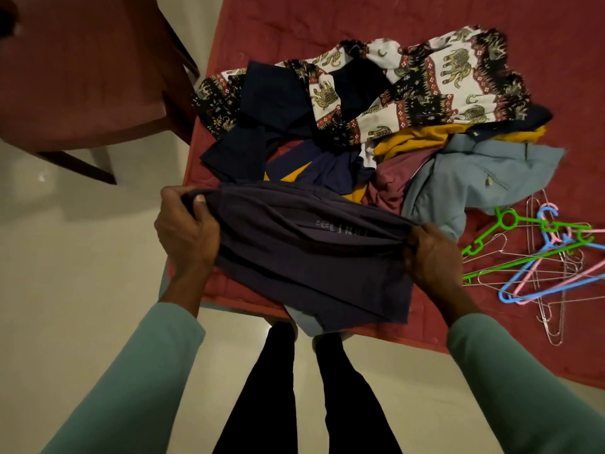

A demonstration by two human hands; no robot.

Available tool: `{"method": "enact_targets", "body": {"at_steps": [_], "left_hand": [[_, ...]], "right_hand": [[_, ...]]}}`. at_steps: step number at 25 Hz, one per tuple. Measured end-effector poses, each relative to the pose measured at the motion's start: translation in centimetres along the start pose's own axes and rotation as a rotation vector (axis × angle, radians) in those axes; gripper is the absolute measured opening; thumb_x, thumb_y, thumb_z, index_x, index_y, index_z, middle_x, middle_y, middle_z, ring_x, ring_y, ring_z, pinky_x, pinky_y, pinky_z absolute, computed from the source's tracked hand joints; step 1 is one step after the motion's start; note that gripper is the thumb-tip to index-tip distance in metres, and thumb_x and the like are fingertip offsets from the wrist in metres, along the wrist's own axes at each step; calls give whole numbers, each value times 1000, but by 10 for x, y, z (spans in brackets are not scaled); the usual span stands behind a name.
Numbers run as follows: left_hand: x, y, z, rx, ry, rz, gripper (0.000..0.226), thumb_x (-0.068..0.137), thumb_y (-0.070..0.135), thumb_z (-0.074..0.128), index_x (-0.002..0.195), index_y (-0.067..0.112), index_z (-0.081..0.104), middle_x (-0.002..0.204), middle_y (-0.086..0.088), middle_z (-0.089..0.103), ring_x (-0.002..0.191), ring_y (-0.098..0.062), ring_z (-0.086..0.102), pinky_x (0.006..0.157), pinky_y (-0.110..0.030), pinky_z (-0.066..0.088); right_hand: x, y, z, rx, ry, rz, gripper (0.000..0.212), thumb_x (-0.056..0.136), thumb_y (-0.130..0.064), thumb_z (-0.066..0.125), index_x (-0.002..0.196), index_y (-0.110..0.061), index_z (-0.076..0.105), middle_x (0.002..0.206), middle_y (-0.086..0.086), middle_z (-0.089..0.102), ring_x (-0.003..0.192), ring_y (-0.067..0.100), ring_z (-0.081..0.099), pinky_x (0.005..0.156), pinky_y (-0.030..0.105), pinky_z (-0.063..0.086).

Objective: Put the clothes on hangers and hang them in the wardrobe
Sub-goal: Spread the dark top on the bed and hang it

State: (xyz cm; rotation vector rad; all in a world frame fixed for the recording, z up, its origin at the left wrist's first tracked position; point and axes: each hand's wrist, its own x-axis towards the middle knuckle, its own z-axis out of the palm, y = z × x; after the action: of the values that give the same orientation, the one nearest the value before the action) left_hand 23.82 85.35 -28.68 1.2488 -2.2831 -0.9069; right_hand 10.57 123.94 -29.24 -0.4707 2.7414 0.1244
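A dark purple garment point(311, 257) is gripped at both ends. Its bunched edges are clenched in the left hand point(186, 224) and the right hand point(432, 253), and the cloth is stretched between them above the near edge of the red quilted bed point(491, 339). From the small, unreadable print on it, it is possibly a T-shirt. Beyond the hands a pile of clothes point(343, 152) is heaped. It is topped by an elephant-print cloth point(425, 80), and a light blue shirt point(474, 178) lies just beyond the right hand. Plastic and wire hangers point(530, 221) are scattered to the right of that hand.
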Motion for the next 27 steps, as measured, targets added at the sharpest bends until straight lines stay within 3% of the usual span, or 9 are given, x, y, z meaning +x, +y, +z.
{"method": "enact_targets", "body": {"at_steps": [3, 6, 8, 12, 14, 16, 20, 24, 27], "left_hand": [[-24, 24, -18, -42, 22, 130, 15, 101, 14, 53, 113, 6, 57, 109, -13, 66, 97, -31, 62, 85, -38, 46], [-41, 46, -32, -94, -1, 190, 14, 104, 11, 51, 115, 3, 57, 109, -14, 64, 97, -27, 61, 86, -35, 48], [-53, 73, -44, -149, -66, 255, 13, 104, 12, 52, 114, 4, 57, 105, -11, 65, 94, -24, 62, 83, -32, 49], [-92, 154, -67, -394, -445, 321, 10, 104, 15, 52, 108, 11, 60, 101, 0, 64, 93, -14, 61, 84, -28, 49], [-111, 184, -69, -583, -644, 233, 10, 103, 21, 53, 106, 18, 62, 103, 1, 64, 97, -16, 61, 87, -29, 50], [-114, 184, -58, -714, -667, 98, 10, 103, 24, 54, 105, 22, 64, 105, -2, 64, 101, -19, 60, 90, -31, 52], [-70, 111, -3, -465, -364, -76, 13, 105, 15, 53, 113, 11, 63, 102, 0, 65, 93, -4, 62, 89, -29, 49], [-24, 23, 40, -89, -409, -185, 23, 104, 3, 52, 123, -4, 64, 103, -11, 62, 80, -8, 57, 73, -10, 47], [-12, -13, 58, -19, -507, -243, 19, 101, 15, 59, 118, 10, 66, 102, -8, 67, 87, -21, 62, 91, -42, 57]], "right_hand": [[-8, 9, -16, 65, -38, -24, 23, 71, -16, 77, 84, -13, 59, 79, 17, 68, 72, 42, 64, 59, 44, 51], [-9, 21, -14, 61, -123, -83, 40, 76, -14, 74, 115, -15, 65, 99, 16, 66, 83, 42, 67, 62, 43, 51], [-8, 29, -10, 54, -171, -52, 34, 84, -19, 69, 118, -19, 68, 112, 16, 57, 90, 41, 67, 65, 41, 51], [-11, 49, -7, 132, -119, 171, 23, 79, -27, 55, 92, -17, 70, 110, 17, 55, 96, 36, 60, 69, 37, 51], [-11, 81, 9, 155, -90, 239, 37, 73, -29, 46, 94, -13, 71, 104, 22, 59, 98, 37, 57, 75, 39, 53], [-10, 107, 16, 182, -113, 296, 35, 78, -24, 53, 104, -11, 72, 107, 25, 64, 98, 42, 64, 78, 44, 58], [2, 106, -7, 92, -151, 212, 28, 84, -22, 68, 107, -7, 72, 106, 23, 69, 97, 45, 67, 78, 45, 55], [25, 101, 22, -69, -89, 167, 34, 85, -27, 69, 111, -4, 70, 115, 23, 61, 106, 43, 60, 84, 43, 49], [33, 92, 36, 29, -53, 249, 38, 90, -28, 61, 115, 0, 66, 118, 28, 56, 110, 48, 56, 91, 51, 47]]}}
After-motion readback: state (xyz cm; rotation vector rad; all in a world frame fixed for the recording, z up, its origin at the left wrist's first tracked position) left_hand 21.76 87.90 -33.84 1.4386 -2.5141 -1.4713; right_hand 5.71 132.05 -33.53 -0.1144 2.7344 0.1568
